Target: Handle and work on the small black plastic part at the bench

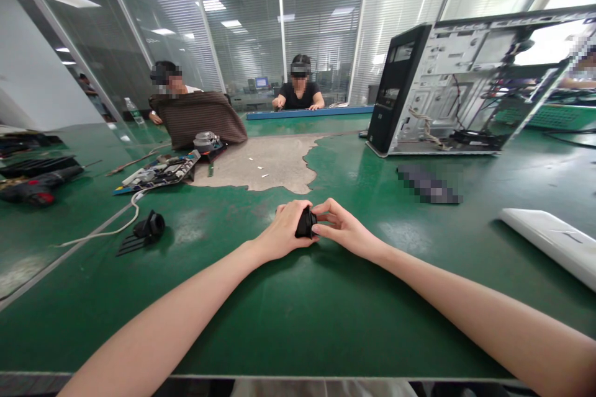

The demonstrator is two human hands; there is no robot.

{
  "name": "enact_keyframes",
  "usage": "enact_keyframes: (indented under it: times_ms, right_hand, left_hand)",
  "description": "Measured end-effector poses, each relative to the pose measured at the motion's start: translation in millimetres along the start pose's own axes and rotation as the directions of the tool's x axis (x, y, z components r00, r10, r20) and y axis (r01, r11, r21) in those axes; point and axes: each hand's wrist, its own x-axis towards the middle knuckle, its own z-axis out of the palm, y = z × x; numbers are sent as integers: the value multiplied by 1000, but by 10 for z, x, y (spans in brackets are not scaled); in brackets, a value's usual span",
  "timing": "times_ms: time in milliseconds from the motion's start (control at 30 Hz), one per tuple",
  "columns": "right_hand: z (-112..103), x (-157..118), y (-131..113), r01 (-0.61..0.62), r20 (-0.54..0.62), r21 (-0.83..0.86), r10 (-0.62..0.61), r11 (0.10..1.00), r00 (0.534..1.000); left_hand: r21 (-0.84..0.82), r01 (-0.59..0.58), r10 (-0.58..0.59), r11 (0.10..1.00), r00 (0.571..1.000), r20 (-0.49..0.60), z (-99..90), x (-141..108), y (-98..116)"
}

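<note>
A small black part [305, 224], its exact kind unclear, is held between my two hands just above the green tabletop [288, 322]. My left hand [284, 229] wraps around it from the left, hiding that side. From the right, the fingertips and thumb of my right hand [338, 229] pinch its near-round end. To the left lies another black plastic piece [151, 227] with a round end and several thin prongs.
An opened computer case [405, 99] stands at back right, near a white box-shaped object [554, 239]. On the left are a circuit board [161, 170], a power drill [44, 186] and a white cable [107, 232]. Two people [302, 93] sit across the table.
</note>
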Motion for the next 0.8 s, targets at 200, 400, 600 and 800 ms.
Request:
enact_keyframes:
  times_ms: [200, 400, 600, 800]
  right_hand:
    - [15, 9, -26, -7, -45, -61, 5, 998, 999]
    - [1, 0, -22, -23, 19, -34, 24, 999, 1000]
    - [-13, -16, -10, -15, 86, 71, 9, 997, 996]
    - [9, 4, -28, -4, -35, -53, 2, 999, 999]
  left_hand:
    - [-9, 4, -4, 1000, 1000, 0, 1, 0, 4]
    - [-9, 11, -11, 1000, 1000, 1, -6, 0, 11]
    - [1, -1, 1, 1000, 1000, 7, -7, 4, 6]
    - [-1, 6, -6, 1000, 1000, -5, 4, 4, 5]
